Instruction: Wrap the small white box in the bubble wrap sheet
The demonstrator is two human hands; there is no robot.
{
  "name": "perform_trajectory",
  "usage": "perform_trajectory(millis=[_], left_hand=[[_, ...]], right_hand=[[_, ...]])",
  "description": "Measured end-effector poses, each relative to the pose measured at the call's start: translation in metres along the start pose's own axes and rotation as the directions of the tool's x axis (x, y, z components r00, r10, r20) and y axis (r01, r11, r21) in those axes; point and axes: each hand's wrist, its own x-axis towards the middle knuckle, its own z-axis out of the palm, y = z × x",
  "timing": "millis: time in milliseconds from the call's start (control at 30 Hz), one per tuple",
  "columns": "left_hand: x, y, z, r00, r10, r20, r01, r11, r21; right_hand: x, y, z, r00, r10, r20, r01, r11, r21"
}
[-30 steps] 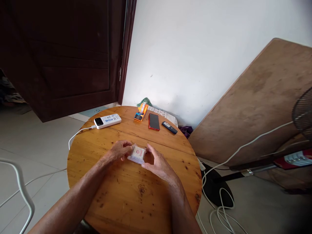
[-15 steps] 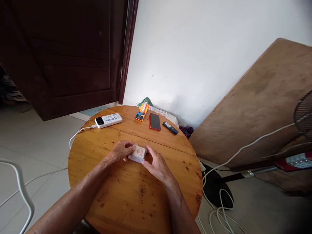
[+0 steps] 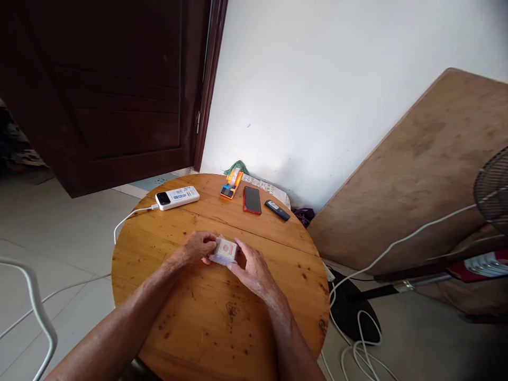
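Observation:
A small whitish box with a reddish print on top, wrapped in clear bubble wrap (image 3: pixel 224 251), is between my hands over the middle of the round wooden table (image 3: pixel 206 317). My left hand (image 3: pixel 198 246) pinches the wrap at the box's left edge, its fingers curled. On the other side, my right hand (image 3: pixel 254 267) has its thumb at the near right corner and its fingers along the far right edge. The undersides of the fingers are hidden.
Along the table's far side are a white power bank (image 3: pixel 177 198) with a cable, an orange tape dispenser (image 3: pixel 232 183), a red-edged phone (image 3: pixel 252 200) and a dark handheld device (image 3: pixel 277 209). A fan (image 3: pixel 492 190) stands at the right, near coiled cable on the floor.
Both hands keep their hold on the wrapped box, with only slight shifts of the fingers. The whole view has moved a little.

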Motion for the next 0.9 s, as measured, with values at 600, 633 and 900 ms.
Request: perform_trajectory(millis=[600, 633, 900], left_hand=[[-0.005, 0.008, 0.006, 0.995, 0.026, -0.101, -0.030, 0.999, -0.034], [-0.007, 0.008, 0.007, 0.996, 0.034, -0.088, -0.037, 0.999, -0.035], [-0.015, 0.017, 0.011, 0.997, 0.078, -0.017, -0.078, 0.997, -0.022]], right_hand=[[0.001, 0.005, -0.003, 0.949, -0.177, -0.259, 0.220, 0.965, 0.146], [0.002, 0.004, -0.001, 0.945, -0.189, -0.268, 0.232, 0.963, 0.138], [0.007, -0.003, 0.010, 0.882, -0.270, -0.385, 0.301, 0.953, 0.021]])
